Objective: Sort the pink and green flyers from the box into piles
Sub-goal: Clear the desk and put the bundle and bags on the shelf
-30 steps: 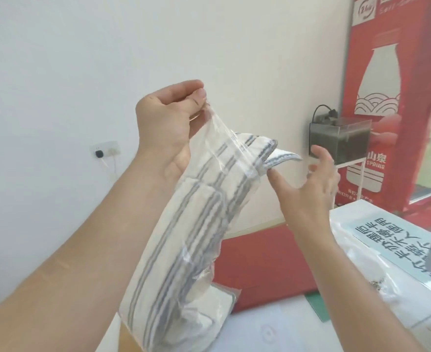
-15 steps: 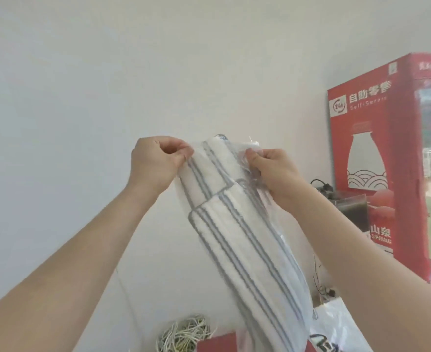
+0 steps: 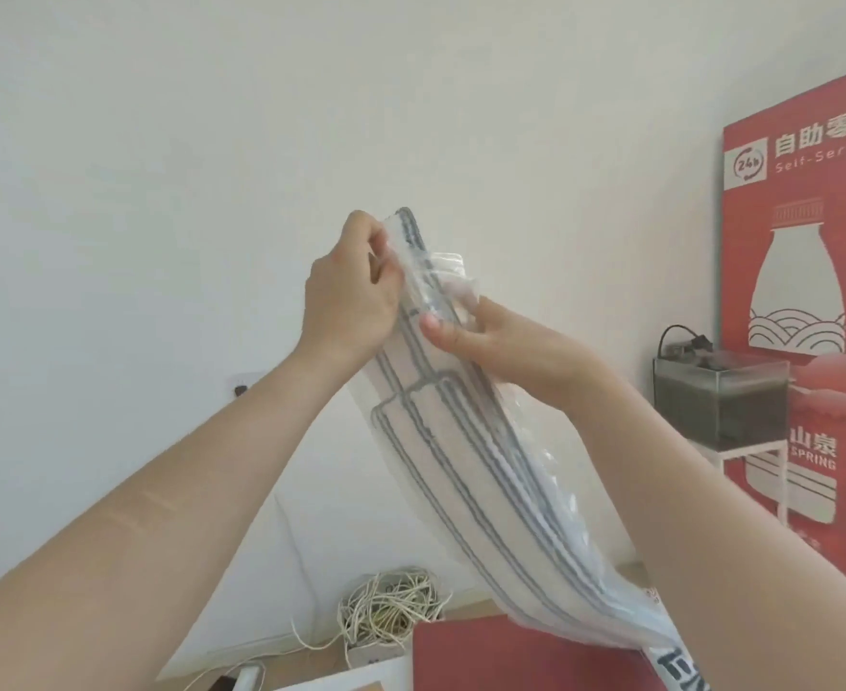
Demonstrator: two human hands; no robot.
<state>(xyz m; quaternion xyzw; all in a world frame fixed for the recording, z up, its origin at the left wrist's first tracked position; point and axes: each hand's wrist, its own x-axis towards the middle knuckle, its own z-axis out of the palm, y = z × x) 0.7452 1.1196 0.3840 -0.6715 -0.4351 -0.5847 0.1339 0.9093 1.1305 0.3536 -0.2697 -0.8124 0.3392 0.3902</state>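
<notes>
I hold up a clear plastic bag [image 3: 466, 466] with a folded white cloth with grey stripes inside it, raised in front of the white wall. My left hand [image 3: 348, 291] pinches the bag's top edge on the left side. My right hand [image 3: 491, 341] grips the top of the bag from the right, thumb on the striped front. The bag hangs down to the lower right. No pink or green flyers and no box are in view.
A red self-service vending machine [image 3: 805, 291] stands at the right, with a small clear tank [image 3: 720, 401] on a white stand in front of it. A tangle of pale cord [image 3: 391, 610] lies on the floor below, next to a red panel [image 3: 511, 655].
My right hand went from open beside the bag to gripping its top. Both hands have closed in at the bag's mouth, and the view tilted upward, then slightly back down.
</notes>
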